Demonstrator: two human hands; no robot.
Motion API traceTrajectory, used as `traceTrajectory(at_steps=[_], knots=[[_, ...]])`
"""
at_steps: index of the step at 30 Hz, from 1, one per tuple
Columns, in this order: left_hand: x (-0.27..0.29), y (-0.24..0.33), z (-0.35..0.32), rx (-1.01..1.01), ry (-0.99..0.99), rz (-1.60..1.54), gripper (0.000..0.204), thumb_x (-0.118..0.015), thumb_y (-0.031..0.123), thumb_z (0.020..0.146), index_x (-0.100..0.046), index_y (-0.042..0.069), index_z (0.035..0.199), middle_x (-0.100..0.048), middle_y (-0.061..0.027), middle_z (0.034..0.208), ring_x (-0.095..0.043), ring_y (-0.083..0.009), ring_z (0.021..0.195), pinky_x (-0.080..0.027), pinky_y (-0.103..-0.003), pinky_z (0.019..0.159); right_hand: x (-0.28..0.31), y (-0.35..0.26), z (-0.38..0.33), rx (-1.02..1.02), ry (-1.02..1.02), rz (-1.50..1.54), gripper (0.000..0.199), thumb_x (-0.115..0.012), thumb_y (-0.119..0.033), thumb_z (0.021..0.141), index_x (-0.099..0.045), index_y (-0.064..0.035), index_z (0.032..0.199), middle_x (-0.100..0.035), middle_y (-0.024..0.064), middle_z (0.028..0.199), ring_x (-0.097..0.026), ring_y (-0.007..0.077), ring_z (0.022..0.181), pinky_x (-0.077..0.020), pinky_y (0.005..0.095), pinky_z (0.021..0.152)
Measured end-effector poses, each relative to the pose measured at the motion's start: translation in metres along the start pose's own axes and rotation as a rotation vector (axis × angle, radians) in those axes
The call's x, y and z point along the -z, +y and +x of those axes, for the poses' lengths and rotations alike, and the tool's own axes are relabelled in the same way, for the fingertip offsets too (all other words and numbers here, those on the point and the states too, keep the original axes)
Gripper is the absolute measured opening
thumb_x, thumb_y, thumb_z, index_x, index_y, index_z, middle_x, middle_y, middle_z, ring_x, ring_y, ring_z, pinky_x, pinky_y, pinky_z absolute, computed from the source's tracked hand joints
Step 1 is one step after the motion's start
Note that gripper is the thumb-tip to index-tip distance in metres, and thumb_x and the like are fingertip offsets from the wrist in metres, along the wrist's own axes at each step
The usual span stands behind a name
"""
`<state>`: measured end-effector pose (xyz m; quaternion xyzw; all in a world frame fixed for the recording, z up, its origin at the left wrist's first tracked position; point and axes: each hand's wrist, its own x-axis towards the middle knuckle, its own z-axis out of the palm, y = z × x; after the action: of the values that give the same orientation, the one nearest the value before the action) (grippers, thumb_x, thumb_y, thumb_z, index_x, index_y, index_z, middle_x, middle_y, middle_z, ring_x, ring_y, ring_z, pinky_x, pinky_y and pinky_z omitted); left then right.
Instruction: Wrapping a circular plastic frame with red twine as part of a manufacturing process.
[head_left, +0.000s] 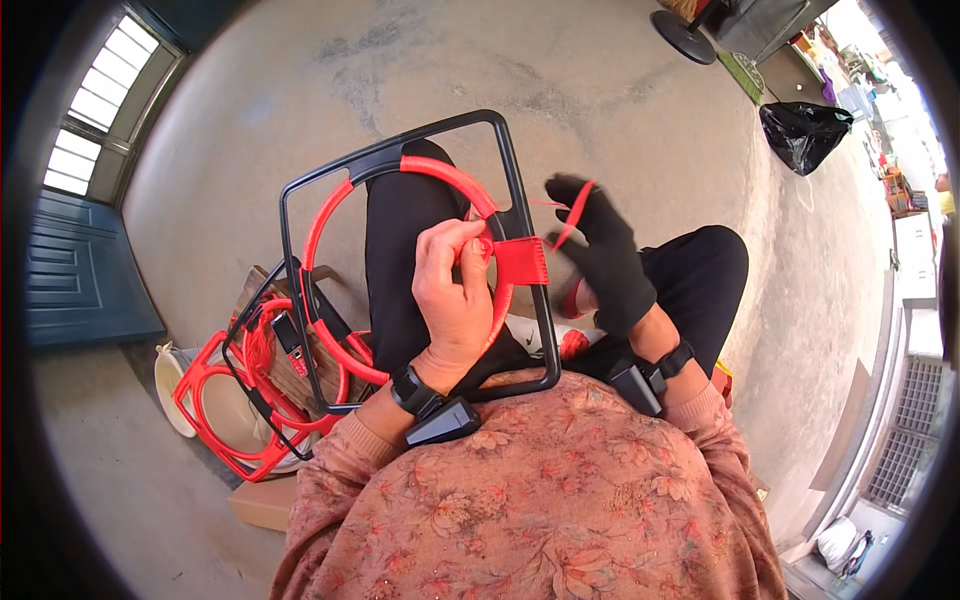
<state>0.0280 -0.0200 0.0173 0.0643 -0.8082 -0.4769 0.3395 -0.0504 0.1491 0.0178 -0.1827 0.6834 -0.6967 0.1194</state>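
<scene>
A black rectangular frame [520, 165] with a round ring inside it, wrapped in red strip [330, 213], rests tilted across my lap. My left hand [452, 290], bare, is closed at the ring's right side, pinching red strip there against the frame. Just right of its fingertips, a wide red band [521, 262] wraps over the ring and the frame's side bar. My right hand [608, 255], in a black glove, is lifted to the right of the frame. A narrow red strip [574, 215] loops across its fingers, thumb and fingers apart; a thin length runs back toward the frame.
At my left, more red-wrapped frames [215, 390] lean by a white bucket [172, 385] and a wooden stool. A cardboard box [265, 503] sits below them. Blue door panels [90, 265] stand at far left. A black plastic bag [805, 135] lies at far right.
</scene>
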Motion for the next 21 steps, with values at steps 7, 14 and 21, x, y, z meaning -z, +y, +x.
traceTrajectory(at_steps=[7, 14, 21], knots=[[0.001, 0.017, 0.004, -0.178, -0.028, -0.167, 0.019, -0.059, -0.001, 0.085, -0.059, -0.001, 0.104, -0.060, -0.0151, 0.100, -0.059, -0.0284, 0.093, -0.048, -0.036, 0.082, -0.029, 0.001, 0.003, 0.238, -0.026, -0.239, 0.041, -0.074, -0.008, 0.074, -0.059, -0.0039, 0.112, -0.060, 0.0128, 0.117, -0.059, 0.0203, 0.107, -0.0474, 0.0331, 0.089], [-0.004, -0.017, -0.006, 0.735, -0.240, -0.571, 0.018, -0.055, 0.015, 0.095, -0.056, 0.000, 0.106, -0.061, -0.0017, 0.087, -0.058, -0.0067, 0.074, -0.051, -0.022, 0.066, 0.077, -0.021, -0.006, -0.025, 0.060, -1.035, 0.020, -0.067, -0.021, 0.079, -0.063, -0.0135, 0.097, -0.065, 0.0130, 0.079, -0.065, 0.0311, 0.076, -0.0505, 0.0389, 0.068], [-0.006, -0.017, -0.002, 0.958, -0.289, -0.858, 0.018, -0.056, 0.022, 0.095, -0.057, 0.004, 0.098, -0.061, -0.0004, 0.077, -0.059, -0.0071, 0.060, -0.052, -0.023, 0.053, 0.179, 0.016, -0.020, -0.163, 0.591, 0.551, 0.026, -0.060, -0.016, 0.088, -0.055, -0.0028, 0.110, -0.062, 0.0085, 0.092, -0.061, 0.0201, 0.089, -0.0496, 0.0330, 0.080]])
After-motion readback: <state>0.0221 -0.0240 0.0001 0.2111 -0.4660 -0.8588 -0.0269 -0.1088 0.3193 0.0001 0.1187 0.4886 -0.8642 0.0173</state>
